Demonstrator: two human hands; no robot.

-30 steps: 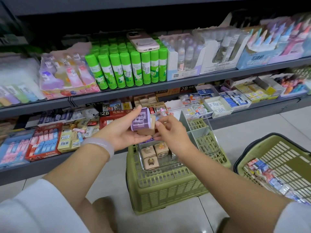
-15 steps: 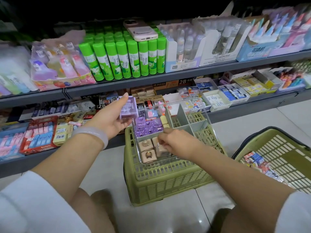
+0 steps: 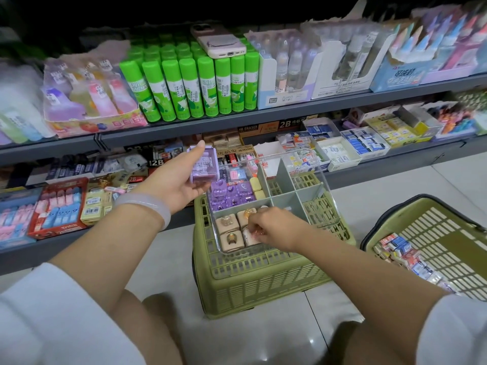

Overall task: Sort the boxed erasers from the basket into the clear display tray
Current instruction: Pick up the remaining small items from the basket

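Boxed erasers: purple one (image 3: 204, 167) held in left hand (image 3: 175, 184) above clear display tray (image 3: 326, 206), right hand (image 3: 274, 227) pinching beige one (image 3: 250, 237) in near-left compartment; likely light, rigid, grip by sides.

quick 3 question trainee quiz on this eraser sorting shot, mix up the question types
1. True or false: the left hand holds a purple boxed eraser.
2. Which compartment of the clear display tray is the right hand reaching into? A) far right B) near left, with the beige boxed erasers C) far left, with the purple ones
3. Fill in: the tray rests on an upturned green ____.

Key: 1 true; 2 B; 3 basket.
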